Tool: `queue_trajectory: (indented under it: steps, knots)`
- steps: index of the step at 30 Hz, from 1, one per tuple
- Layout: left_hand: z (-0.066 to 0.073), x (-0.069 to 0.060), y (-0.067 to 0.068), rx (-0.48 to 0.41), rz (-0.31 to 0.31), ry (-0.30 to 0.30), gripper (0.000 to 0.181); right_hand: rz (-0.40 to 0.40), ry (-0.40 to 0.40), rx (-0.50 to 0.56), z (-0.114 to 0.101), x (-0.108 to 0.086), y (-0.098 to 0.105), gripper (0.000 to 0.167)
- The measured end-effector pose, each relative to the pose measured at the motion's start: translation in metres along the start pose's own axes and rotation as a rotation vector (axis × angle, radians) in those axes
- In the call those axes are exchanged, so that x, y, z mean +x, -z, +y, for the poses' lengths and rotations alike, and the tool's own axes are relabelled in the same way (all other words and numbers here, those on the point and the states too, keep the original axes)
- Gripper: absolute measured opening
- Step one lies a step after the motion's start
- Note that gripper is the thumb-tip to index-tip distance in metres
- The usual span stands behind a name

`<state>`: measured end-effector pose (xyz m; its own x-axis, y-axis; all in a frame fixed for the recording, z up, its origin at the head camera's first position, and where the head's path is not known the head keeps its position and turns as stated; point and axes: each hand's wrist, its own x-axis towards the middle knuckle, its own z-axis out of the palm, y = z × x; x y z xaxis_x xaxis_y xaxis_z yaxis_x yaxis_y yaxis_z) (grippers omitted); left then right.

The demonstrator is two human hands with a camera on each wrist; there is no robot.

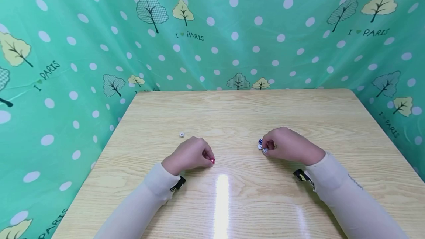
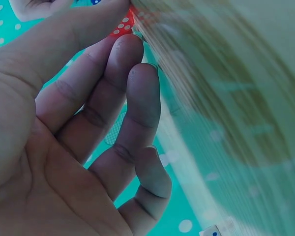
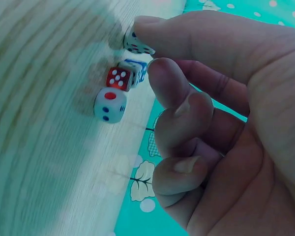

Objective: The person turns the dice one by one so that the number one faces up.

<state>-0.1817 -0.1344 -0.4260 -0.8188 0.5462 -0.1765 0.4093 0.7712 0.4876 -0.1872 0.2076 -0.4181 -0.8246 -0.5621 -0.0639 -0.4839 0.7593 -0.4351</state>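
Observation:
My left hand point(image 1: 190, 154) pinches a red die point(image 2: 123, 25) with white pips between thumb and fingertips, low over the wooden table. To the right, my right hand point(image 1: 288, 146) has thumb and index finger at a white die point(image 3: 136, 44), which it appears to pinch at the edge of a small cluster. Beside it in the right wrist view are another white die point(image 3: 110, 104), a red die point(image 3: 119, 77) and a partly covered blue die point(image 3: 139, 71). The head view shows the blue die point(image 1: 260, 141) too, while that red one is hidden there.
A lone white die point(image 1: 182, 134) lies beyond my left hand. The light wooden table point(image 1: 239, 113) ends at a green dotted curtain point(image 1: 219, 47) at the back and sides. A bright reflection streaks the front of the tabletop. Dark straps circle both wrists.

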Motion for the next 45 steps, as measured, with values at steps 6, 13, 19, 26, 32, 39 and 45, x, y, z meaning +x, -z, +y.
queue_trajectory:
  steps: [6,13,19,26,32,39,45]
  knots:
    - [0.001,0.000,-0.001,-0.009,-0.001,0.011,0.011,-0.001,0.028,0.019,-0.007,0.000,-0.003,0.014]
    - [0.001,0.000,0.000,-0.006,0.000,0.012,0.010,-0.040,0.053,0.018,-0.022,-0.001,-0.010,0.017]
    - [0.002,0.000,0.000,0.001,0.003,0.007,0.010,-0.057,0.119,0.012,-0.034,-0.004,-0.016,0.015]
    - [0.001,0.000,-0.001,0.008,0.003,0.010,0.012,-0.059,0.156,0.004,-0.042,-0.005,-0.020,0.015]
    - [0.001,0.000,-0.001,0.003,-0.001,0.012,0.011,-0.056,0.165,-0.020,-0.043,-0.004,-0.024,0.018]
    - [0.000,0.001,-0.002,0.002,-0.001,0.013,0.011,-0.059,0.162,-0.023,-0.043,-0.004,-0.022,0.014]
    - [0.000,0.000,-0.002,-0.002,0.000,0.018,0.011,-0.058,0.160,-0.004,-0.044,-0.006,-0.017,0.017]
